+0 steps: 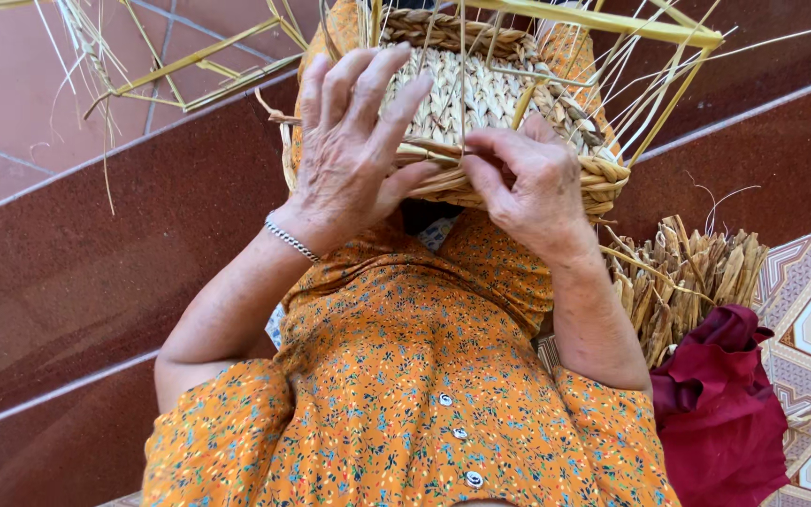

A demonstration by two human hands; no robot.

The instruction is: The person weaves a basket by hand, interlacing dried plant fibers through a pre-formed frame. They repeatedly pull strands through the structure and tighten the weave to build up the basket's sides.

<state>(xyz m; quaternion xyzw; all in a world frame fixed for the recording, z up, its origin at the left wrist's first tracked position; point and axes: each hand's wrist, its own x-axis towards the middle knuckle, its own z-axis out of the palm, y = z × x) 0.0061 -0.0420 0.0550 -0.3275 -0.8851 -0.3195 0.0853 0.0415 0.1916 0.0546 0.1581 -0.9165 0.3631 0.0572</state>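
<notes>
Two hands are working on a half-woven basket (481, 94) that is resting on the person's lap, against the orange floral dress (405, 376). The left hand (354, 150) is lying spread over the basket's near-left face, fingers open and flat, steadying it rather than gripping. The right hand (532, 183) is sitting at the basket's near rim, thumb and fingers pinched shut on a thin strand (443, 155) that is running along the braided edge. Loose stalks (650, 75) are sticking up and out from the basket's far side, still unwoven. A bundle of dried reed (692, 277) is lying just right of the basket, tucked into a dark red cloth (720, 404). A silver bracelet (291, 240) is circling the left wrist, below the basket.

Judging by the pinch, the strand is looking dry and narrow, so a hard pull could be snapping it or tearing it out of the braid. If the flat left hand is easing off, the basket could be tipping away from the lap, loosening the row. The free stalks could also be catching a sleeve or fingers and bending.
</notes>
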